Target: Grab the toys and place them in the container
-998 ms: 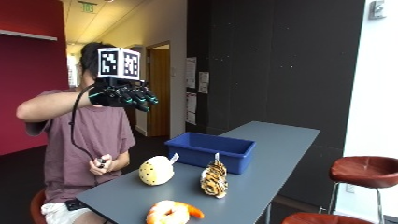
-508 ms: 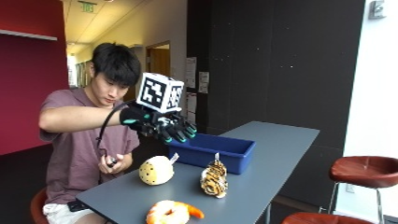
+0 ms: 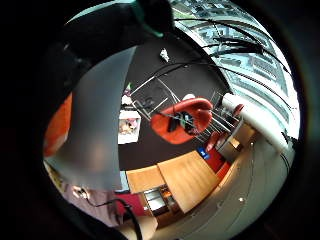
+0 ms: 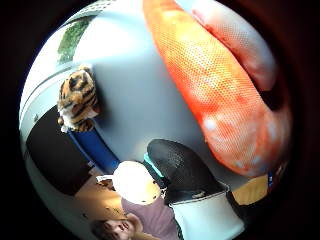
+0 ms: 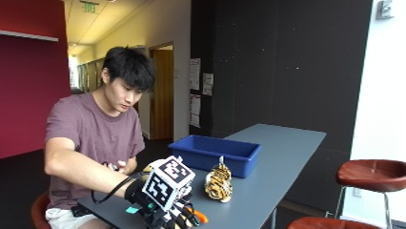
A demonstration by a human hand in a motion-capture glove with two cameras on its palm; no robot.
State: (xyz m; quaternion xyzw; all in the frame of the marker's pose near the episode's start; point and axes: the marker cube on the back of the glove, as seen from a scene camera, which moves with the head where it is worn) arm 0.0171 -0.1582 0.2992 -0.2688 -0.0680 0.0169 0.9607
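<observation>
Gloved right hand (image 5: 170, 212) is down at the near end of the counter (image 5: 279, 167), right over the orange toy (image 4: 220, 90); fingers look curled around it, but can't tell if it's actually gripped. Tiger toy (image 5: 218, 183) stands mid-counter, just beside the blue bin (image 5: 216, 152), w/ a pale round toy (image 4: 135, 182) near the person's side.
</observation>
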